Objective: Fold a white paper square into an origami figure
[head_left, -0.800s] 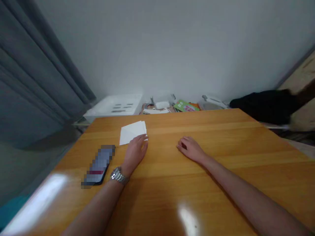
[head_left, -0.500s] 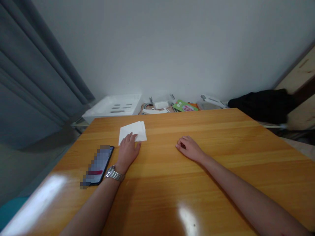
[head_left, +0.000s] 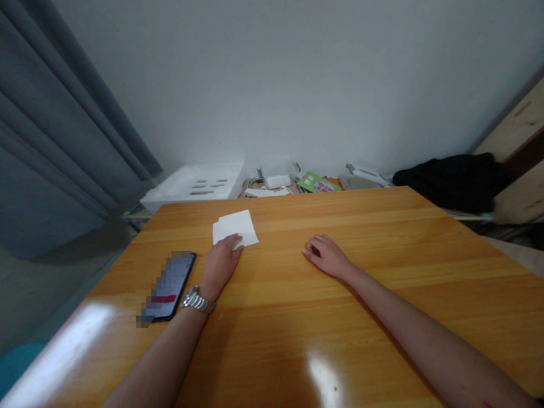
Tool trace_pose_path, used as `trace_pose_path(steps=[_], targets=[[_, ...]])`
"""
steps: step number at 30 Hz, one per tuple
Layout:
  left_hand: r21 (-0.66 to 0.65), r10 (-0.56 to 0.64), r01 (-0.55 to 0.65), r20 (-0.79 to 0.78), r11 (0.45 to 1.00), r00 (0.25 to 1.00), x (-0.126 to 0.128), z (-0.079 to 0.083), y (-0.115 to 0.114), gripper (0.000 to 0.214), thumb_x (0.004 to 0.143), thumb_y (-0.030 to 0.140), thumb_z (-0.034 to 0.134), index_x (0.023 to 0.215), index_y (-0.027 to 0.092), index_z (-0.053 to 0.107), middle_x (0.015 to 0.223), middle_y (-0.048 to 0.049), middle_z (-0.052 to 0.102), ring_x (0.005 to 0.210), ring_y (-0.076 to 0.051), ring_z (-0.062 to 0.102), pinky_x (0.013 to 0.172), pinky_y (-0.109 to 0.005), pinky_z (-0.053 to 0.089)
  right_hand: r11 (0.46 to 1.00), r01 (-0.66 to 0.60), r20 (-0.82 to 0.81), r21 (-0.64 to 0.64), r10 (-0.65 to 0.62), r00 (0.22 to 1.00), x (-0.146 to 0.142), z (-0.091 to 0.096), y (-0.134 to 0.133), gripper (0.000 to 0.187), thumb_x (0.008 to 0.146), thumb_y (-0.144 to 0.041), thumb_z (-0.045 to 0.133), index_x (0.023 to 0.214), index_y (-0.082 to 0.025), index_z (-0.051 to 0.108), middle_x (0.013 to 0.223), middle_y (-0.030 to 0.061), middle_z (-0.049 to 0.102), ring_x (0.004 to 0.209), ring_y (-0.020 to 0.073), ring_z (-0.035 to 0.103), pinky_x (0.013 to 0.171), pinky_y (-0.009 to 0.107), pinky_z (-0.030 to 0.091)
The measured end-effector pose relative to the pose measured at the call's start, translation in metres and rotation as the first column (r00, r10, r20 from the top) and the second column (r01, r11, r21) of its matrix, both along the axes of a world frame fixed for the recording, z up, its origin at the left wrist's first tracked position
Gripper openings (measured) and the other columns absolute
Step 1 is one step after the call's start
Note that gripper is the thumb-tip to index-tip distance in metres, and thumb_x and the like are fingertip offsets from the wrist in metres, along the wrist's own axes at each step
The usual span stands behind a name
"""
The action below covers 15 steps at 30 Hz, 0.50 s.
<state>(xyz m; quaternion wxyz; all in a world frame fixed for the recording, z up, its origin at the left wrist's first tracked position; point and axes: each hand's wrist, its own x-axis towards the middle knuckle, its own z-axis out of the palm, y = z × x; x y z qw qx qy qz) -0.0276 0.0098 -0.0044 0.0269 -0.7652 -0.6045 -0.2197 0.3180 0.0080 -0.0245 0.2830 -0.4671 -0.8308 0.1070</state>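
Observation:
My left hand (head_left: 221,262), with a silver watch on the wrist, is at the near edge of some white paper (head_left: 236,222) lying flat on the table. Its fingers are drawn together over that edge, with the thumb close to the index finger. The paper looks like more than one piece, overlapping and slightly out of line. To the left of this wrist lies a phone (head_left: 181,283), its screen partly blurred out. Loosely curled, my right hand (head_left: 326,256) rests on the bare wood with nothing visible in it.
The wooden table (head_left: 280,328) has a glossy top. Beyond its far edge are a white slotted tray (head_left: 191,181), a green booklet (head_left: 317,182) and assorted small items. Black cloth (head_left: 454,181) lies at the far right. A grey curtain (head_left: 55,113) hangs on the left.
The paper has slid a little right and turned, its pieces now overlapping differently. My left fingers have drawn closer together on it. My right hand and the phone have stayed put.

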Motion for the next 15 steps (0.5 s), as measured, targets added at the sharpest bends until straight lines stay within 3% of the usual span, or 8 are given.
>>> trace_pose_path(steps=[7,15], targets=[[-0.043,0.132,-0.13,0.053,0.991,0.99,0.006,0.012,-0.007,0.032,0.102,0.038,0.045,0.117,0.021,0.068,0.124,-0.0067,0.072,0.102,-0.026,0.071,0.08,-0.033,0.053,1.0,-0.006,-0.003,0.001,0.006,1.0,-0.001,0.003,-0.001,0.021,0.095,-0.029,0.061,0.076,-0.021,0.056,0.079,0.004,0.064,0.079,0.0201,0.056,0.075,0.033,0.043],[-0.011,0.205,-0.205,0.068,0.979,0.976,0.01,0.019,-0.009,0.031,0.103,0.039,0.043,0.113,0.021,0.066,0.106,-0.0082,0.076,0.09,-0.025,0.072,0.069,-0.03,0.048,1.0,-0.007,-0.005,-0.003,0.007,1.0,-0.001,0.004,-0.002,0.02,0.095,-0.028,0.061,0.077,-0.021,0.056,0.081,0.004,0.064,0.08,0.0202,0.057,0.076,0.033,0.044]])
